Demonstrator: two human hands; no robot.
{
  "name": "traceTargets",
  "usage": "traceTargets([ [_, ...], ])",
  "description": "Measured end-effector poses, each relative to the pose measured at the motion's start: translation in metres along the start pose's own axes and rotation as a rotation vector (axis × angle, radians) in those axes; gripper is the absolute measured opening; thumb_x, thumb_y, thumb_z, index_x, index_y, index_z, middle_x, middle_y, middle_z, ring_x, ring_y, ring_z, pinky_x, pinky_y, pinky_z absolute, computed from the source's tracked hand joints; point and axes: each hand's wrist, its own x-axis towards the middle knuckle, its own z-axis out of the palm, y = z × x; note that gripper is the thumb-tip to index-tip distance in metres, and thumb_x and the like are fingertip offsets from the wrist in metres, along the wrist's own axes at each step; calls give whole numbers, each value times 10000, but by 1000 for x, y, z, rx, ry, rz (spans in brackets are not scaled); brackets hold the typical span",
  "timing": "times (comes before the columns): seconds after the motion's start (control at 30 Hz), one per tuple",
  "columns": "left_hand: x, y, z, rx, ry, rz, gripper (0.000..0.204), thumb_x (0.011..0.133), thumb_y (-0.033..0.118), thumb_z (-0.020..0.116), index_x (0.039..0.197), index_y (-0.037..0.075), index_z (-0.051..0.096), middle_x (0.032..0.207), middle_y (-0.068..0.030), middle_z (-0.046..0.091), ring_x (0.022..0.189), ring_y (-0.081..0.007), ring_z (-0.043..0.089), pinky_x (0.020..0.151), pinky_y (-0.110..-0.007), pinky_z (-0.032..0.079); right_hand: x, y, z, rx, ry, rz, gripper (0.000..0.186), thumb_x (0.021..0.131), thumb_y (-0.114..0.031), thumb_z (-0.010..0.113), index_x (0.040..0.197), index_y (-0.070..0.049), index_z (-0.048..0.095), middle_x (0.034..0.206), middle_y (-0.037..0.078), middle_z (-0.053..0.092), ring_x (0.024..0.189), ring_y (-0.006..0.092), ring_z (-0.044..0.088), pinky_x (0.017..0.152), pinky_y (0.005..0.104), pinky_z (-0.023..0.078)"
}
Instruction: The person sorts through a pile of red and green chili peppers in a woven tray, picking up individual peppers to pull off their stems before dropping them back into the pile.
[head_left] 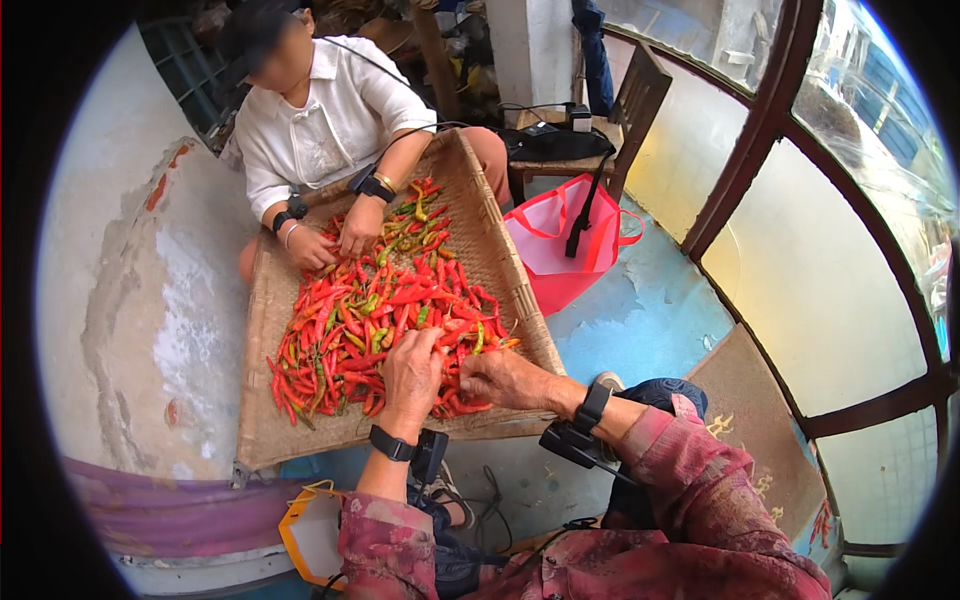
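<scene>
Woven tray (268, 428) heaped with red and green peppers (325, 345); seemingly plenty left, finished share unclear. Left hand (412, 375), right hand (508, 380) at peppers; can't tell grip.

Woven tray (262, 430), tan, four-sided, with raised rim (505, 240). Directly on tray: heap of chili peppers (375, 310), mostly red, some green or yellowish, tangled and overlapping. Left of heap, bare weave; beyond heap, sparser peppers, more green among red.

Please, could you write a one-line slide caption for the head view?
Left hand and right hand at a heap of mostly red chillies in a woven tray, across from a co-worker.
</scene>
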Motion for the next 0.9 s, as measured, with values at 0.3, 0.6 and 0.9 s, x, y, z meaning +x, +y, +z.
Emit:
traceTargets([
  [0.3,1,11,-13,-241,160,-88,274,765,5,615,1032,21,560,919,-159,606,855,-330,590,745,-399,479,5,2,-10,67,256,50,192,885,-171,531,781,-12,557,633,127,546,584,239,560,552,367,439],
  [0.6,-9,30,-19,32,153,424,297,695,-7,623,986,46,600,958,-109,586,899,-289,583,800,-370,497,13,-19,-13,863,282,159,416,950,-417,426,995,-26,558,795,33,558,716,102,529,582,245,456],
  [0.9,-8,34,-15,-473,120,-34,195,849,88,570,1026,6,581,906,-108,613,796,-223,605,719,-309,493,9,-19,-21,620,346,120,209,953,-233,475,914,-36,535,718,-3,552,629,71,520,572,221,448],
])
